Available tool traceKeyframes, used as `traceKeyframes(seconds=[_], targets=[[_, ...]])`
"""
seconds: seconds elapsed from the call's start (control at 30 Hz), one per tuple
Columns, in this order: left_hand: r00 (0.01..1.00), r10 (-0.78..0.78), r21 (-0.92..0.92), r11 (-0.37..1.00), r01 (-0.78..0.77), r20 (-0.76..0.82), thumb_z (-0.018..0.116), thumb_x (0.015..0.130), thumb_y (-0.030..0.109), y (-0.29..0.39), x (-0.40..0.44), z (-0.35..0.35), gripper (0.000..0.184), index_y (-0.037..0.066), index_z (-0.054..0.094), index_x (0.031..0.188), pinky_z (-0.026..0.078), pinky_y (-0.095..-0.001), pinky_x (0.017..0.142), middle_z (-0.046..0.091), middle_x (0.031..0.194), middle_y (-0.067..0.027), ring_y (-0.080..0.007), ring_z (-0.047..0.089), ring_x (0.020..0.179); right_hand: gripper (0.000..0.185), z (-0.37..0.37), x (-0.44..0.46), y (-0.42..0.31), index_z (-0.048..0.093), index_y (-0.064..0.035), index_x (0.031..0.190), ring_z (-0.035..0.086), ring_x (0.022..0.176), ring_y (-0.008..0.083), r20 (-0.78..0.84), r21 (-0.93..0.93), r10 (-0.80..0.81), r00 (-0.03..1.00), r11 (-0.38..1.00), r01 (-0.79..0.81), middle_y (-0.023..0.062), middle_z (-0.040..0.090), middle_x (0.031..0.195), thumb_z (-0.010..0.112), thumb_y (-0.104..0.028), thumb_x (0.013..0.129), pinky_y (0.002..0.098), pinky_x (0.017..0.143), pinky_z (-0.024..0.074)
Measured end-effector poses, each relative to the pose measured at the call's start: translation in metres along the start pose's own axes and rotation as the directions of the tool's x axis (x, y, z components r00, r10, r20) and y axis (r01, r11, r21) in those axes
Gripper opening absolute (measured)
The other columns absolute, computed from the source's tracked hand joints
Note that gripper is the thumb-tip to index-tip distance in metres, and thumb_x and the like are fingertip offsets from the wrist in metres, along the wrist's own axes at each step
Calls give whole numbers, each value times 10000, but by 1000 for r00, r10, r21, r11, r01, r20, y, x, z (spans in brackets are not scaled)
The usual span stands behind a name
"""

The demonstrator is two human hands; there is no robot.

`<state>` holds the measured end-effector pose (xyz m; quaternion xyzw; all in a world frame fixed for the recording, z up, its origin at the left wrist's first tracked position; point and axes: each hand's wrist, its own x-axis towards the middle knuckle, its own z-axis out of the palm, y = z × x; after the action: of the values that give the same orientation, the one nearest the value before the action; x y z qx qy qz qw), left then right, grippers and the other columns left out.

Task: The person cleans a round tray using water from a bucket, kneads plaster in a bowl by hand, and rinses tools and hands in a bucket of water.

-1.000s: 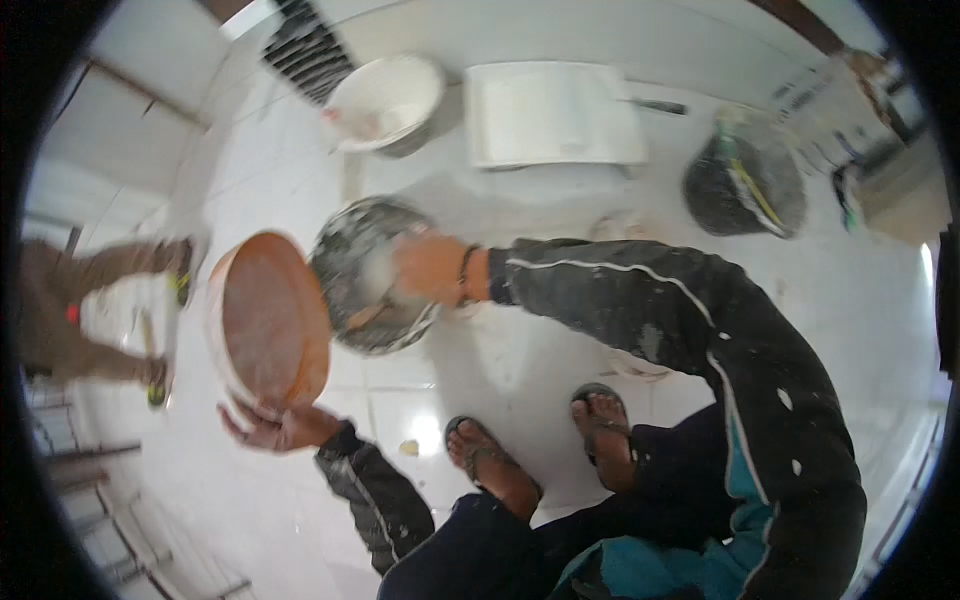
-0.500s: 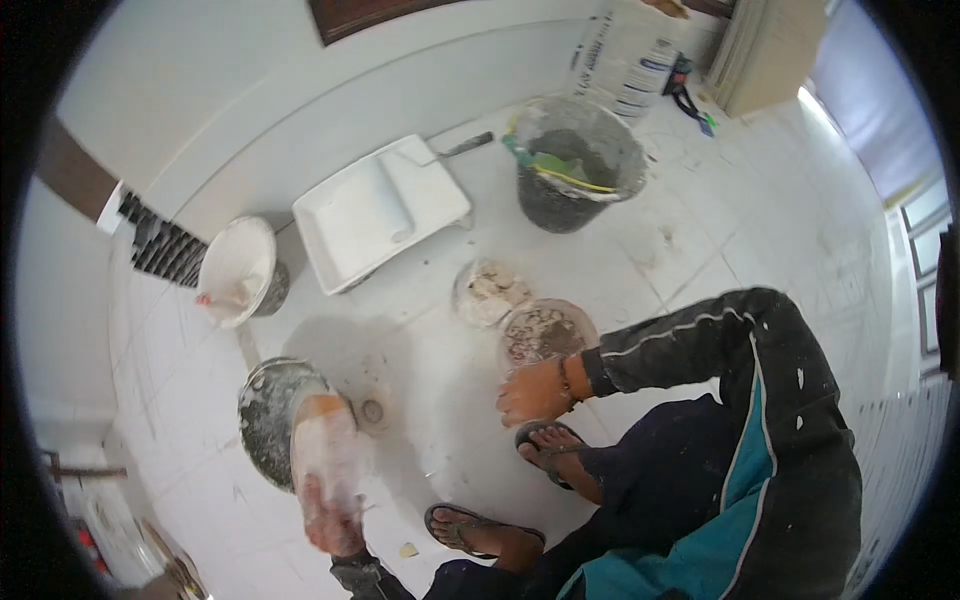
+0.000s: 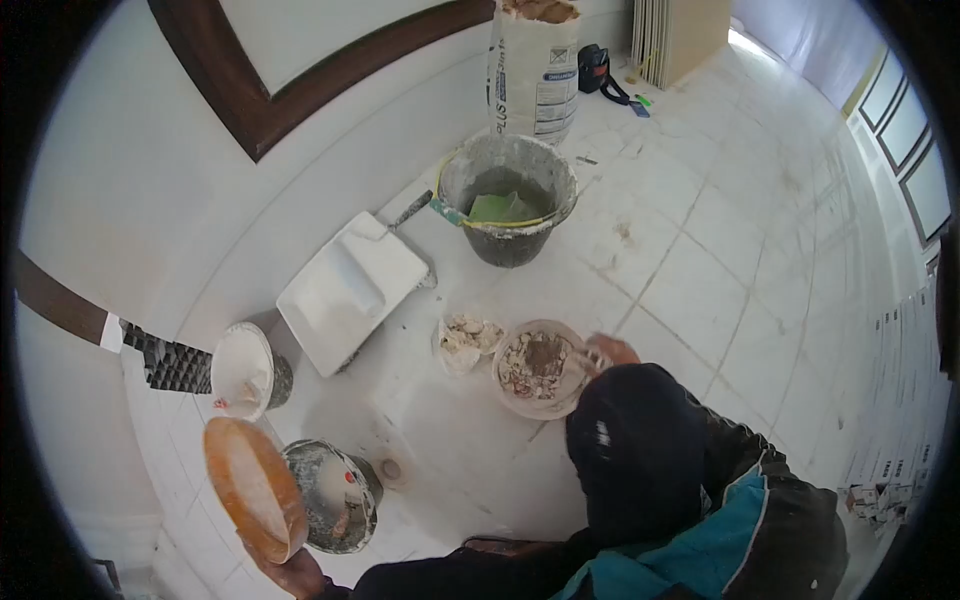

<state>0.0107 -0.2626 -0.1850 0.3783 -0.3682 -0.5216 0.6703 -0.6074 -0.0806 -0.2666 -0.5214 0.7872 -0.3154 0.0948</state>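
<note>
My left hand (image 3: 290, 575) grips the lower edge of an orange bowl (image 3: 250, 490), smeared whitish inside and tipped on its side. Just right of that bowl stands a dark bucket (image 3: 322, 535) with pale material and a stick-like piece inside. My right hand (image 3: 614, 350), partly hidden behind my knee and slightly blurred, has its fingers over the right rim of a round tub (image 3: 510, 400). Brown powder and broken chunks lie in the tub. Touching or close to its left side is a clear bag or container (image 3: 455, 355) of pale lumps.
A white paint tray (image 3: 320, 325) with a roller lies by the wall. Behind it stand a larger bucket (image 3: 510, 250) with something green inside and a paper sack (image 3: 510, 100). A small white-coated bucket (image 3: 240, 355) is at left. Stacked boards (image 3: 690, 40) lean at the back.
The orange bowl has gone from above the dark bucket to its left side, turned on edge in my left hand. My right hand has moved to the tub's right rim. The view has shifted.
</note>
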Motion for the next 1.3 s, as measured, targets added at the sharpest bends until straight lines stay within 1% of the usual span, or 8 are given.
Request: traceKeyframes(seconds=[0.23,0.5,0.57,0.63,0.87,1.0,1.2,1.3], targets=[[959,-277,-16,960,278,61,421,983,385,16,-20,128,506,48,388,1359,359,-427,1063,452,1376,-124,-260,445,1254,223,-52,187,-10,626,-60,1048,612,902,347,-365,111,-241,899,948,299,148,643,1017,603,-167,853,413,795,491],[874,-447,224,887,404,192,385,975,419,-1,-34,164,528,59,396,1361,367,-443,1048,458,1363,-133,-284,458,1231,298,-12,350,44,651,-80,1087,628,938,329,239,-358,-286,928,863,358,128,663,1057,596,-241,843,424,807,513],[875,-463,274,868,415,141,392,960,439,12,-44,186,547,65,404,1359,381,-449,1035,464,1355,-135,-295,463,1225,367,16,389,56,611,-154,1186,607,1012,356,576,-619,85,813,695,365,122,640,1118,610,-226,827,446,836,513],[924,-353,893,449,27,150,499,968,346,31,-60,216,543,-2,406,1375,370,-377,1045,455,1363,-135,-239,444,1227,381,55,419,92,614,-144,1186,620,988,351,634,-592,51,772,675,441,134,651,1083,622,-239,817,442,812,520],[869,-487,883,365,296,-90,462,973,413,65,-68,155,587,-9,380,1374,415,-408,1019,457,1345,-151,-253,465,1201,316,35,443,124,685,-66,954,634,749,296,717,-152,23,697,981,125,140,679,887,555,-331,841,414,640,498],[857,-493,828,411,381,-150,464,971,415,56,-94,166,589,-8,383,1372,420,-410,1013,465,1338,-151,-253,473,1192,338,79,482,190,672,-65,948,603,682,260,737,-325,-119,665,801,502,133,640,797,489,-339,874,405,617,480],[838,-500,753,461,469,-217,467,968,419,49,-121,178,591,-8,388,1369,428,-412,1005,476,1327,-151,-255,486,1179,398,41,464,146,618,-102,956,616,688,258,761,194,-191,620,979,63,88,530,686,432,-452,922,383,610,540],[832,-502,734,468,491,-237,469,967,420,49,-131,182,592,-8,390,1367,432,-413,1001,482,1322,-151,-255,492,1172,423,31,480,137,594,-83,970,621,735,279,797,-24,216,563,944,-328,100,549,772,442,-474,921,443,668,581]])
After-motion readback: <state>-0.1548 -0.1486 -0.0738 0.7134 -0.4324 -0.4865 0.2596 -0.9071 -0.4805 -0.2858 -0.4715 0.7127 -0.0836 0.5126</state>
